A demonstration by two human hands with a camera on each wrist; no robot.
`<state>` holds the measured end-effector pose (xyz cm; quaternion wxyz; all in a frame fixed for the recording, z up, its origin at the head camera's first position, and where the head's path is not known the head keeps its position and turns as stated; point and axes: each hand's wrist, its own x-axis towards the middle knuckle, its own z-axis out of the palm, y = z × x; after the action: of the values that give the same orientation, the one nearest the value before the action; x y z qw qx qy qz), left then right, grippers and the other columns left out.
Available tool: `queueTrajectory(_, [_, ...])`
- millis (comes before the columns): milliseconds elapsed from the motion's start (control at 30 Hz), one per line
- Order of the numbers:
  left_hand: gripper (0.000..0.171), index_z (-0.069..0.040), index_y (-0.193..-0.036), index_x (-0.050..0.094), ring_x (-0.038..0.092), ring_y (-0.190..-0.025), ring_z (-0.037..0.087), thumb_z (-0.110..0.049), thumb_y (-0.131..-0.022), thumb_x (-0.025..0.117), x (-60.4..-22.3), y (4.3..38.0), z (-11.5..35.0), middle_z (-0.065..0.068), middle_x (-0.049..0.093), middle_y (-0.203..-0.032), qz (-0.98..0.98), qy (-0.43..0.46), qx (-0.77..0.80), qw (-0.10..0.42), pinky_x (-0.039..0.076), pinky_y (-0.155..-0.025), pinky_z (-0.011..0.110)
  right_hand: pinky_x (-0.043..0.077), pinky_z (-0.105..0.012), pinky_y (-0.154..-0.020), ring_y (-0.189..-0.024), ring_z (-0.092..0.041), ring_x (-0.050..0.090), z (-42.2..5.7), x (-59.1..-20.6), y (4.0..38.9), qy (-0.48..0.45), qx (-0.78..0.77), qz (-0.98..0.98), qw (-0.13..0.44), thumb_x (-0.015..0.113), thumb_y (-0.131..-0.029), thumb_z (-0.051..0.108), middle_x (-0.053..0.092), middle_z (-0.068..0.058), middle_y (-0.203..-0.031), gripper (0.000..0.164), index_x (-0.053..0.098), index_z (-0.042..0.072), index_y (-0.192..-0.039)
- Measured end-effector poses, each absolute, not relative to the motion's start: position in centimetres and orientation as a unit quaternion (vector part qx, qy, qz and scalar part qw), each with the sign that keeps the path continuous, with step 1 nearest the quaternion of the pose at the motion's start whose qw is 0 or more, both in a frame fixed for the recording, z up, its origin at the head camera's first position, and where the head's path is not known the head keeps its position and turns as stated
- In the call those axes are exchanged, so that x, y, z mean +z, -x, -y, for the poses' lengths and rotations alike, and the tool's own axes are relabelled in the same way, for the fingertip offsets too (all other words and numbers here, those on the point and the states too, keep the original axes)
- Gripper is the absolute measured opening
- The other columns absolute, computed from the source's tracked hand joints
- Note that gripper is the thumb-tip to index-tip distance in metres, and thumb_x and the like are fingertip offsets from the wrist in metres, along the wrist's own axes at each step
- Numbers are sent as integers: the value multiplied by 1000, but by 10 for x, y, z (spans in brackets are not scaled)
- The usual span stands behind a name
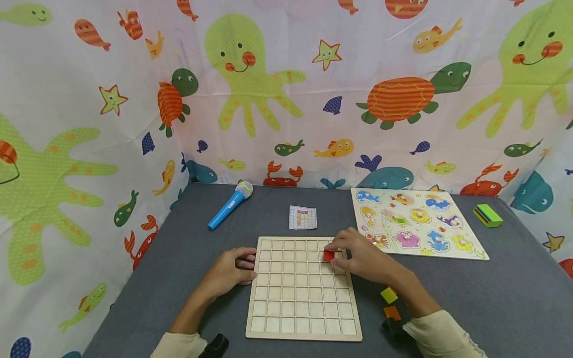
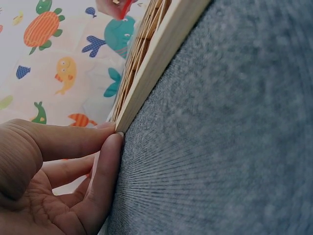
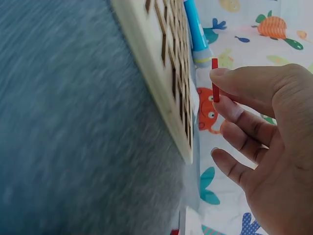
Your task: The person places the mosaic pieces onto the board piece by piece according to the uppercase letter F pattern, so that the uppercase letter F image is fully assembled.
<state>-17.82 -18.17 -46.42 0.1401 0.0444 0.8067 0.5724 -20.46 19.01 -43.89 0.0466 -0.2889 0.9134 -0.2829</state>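
A pale wooden grid board (image 1: 301, 293) with square cells lies on the grey table. My right hand (image 1: 360, 256) pinches a thin red square tile (image 1: 329, 255) over the board's upper right cells. Seen edge-on in the right wrist view, the red tile (image 3: 215, 81) sits between thumb and fingertips, above the board (image 3: 161, 93). At the board's left edge, my left hand (image 1: 230, 271) holds the rim. In the left wrist view, thumb and index finger of the left hand (image 2: 63, 171) pinch the corner of the wooden frame (image 2: 151, 73).
Yellow (image 1: 389, 295) and orange tiles (image 1: 392, 313) lie under my right forearm. Behind the board are a small grid card (image 1: 303, 218) and a blue toy microphone (image 1: 230, 205). A sea-animal puzzle board (image 1: 421, 223) and a green layered sponge block (image 1: 488, 216) stand back right.
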Motion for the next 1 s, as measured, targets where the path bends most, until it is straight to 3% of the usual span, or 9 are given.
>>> queueTrajectory(1000, [61, 4, -146, 58, 66, -111, 25, 5, -89, 80, -464, 176, 182, 19, 63, -131, -806, -41, 575, 137, 66, -82, 39, 49, -40, -90, -109, -17, 52, -138, -443, 223, 328, -313, -890, 48, 75, -99, 19, 69, 3, -117, 26, 80, 13, -123])
